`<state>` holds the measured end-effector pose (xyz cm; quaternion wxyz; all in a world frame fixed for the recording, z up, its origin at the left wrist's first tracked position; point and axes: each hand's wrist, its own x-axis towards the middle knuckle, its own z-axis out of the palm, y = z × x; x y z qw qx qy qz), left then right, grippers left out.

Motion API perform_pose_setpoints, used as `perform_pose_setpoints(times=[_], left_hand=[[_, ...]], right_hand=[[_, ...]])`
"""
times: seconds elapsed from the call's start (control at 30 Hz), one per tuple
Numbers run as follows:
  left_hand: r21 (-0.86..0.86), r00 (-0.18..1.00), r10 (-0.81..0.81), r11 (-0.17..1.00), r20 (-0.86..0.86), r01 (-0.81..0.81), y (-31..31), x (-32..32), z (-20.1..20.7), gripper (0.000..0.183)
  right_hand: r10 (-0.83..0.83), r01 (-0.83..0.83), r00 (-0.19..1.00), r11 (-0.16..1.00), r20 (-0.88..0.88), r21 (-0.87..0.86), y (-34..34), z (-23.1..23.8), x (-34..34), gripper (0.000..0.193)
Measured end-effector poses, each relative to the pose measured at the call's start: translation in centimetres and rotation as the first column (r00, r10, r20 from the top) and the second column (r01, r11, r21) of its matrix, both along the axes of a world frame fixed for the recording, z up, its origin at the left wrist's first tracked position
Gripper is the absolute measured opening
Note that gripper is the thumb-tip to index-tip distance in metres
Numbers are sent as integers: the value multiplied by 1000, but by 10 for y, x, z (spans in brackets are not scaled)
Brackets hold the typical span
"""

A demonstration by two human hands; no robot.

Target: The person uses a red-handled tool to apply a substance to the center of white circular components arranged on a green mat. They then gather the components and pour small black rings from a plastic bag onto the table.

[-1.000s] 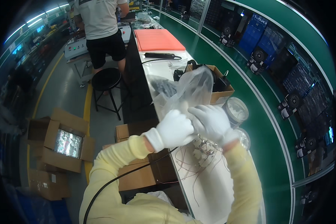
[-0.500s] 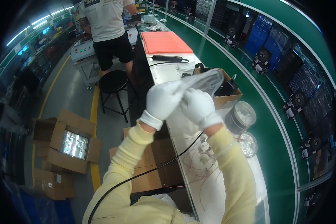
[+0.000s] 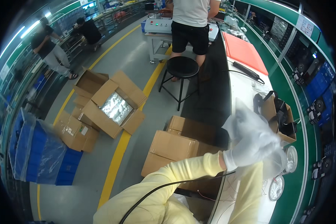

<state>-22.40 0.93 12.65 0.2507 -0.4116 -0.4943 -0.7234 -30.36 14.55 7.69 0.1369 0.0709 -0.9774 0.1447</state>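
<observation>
My left hand, in a white glove, is closed on a clear plastic bag above the white workbench. A pale, blurred part of the bag seems to spread beyond the knuckles. My right forearm in its yellow sleeve rises from the lower edge; its hand is lost behind the left hand and the bag, so its fingers cannot be made out. Thin red wires lie on the bench below. Close by on the right stand two round clear containers.
An open carton of black items stands beyond my hands. Farther along lie a black corded tool and orange-red sheets. A black cable crosses my left arm. Left are a stool, cartons and blue bins; a co-worker stands ahead.
The view has swung left, so bench and hands now appear farther right. My left hand has come across in front of the right, and the bag now hangs on the near side too.
</observation>
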Motion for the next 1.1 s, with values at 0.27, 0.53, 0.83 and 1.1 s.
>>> perform_pose_setpoints(times=[0.27, 0.53, 0.83, 1.1], left_hand=[[86, 990, -109, 991, 88, 101, -1, -72, 47, 14], [-108, 874, 483, 868, -48, -485, 3, -83, -28, 14], [-303, 855, 496, 847, 151, -438, 90, -94, -131, 19], [-52, 909, 300, 953, 289, -298, 121, -126, -121, 15]], right_hand=[[-76, 71, 997, 976, -14, -207, 22, 1, 6, 26], [-199, 178, 980, 812, 23, -555, 65, -1, 18, 24], [-211, 151, 977, 660, 11, -736, 75, -3, 16, 23], [-218, 119, 976, 539, -2, -834, 88, -4, 14, 22]])
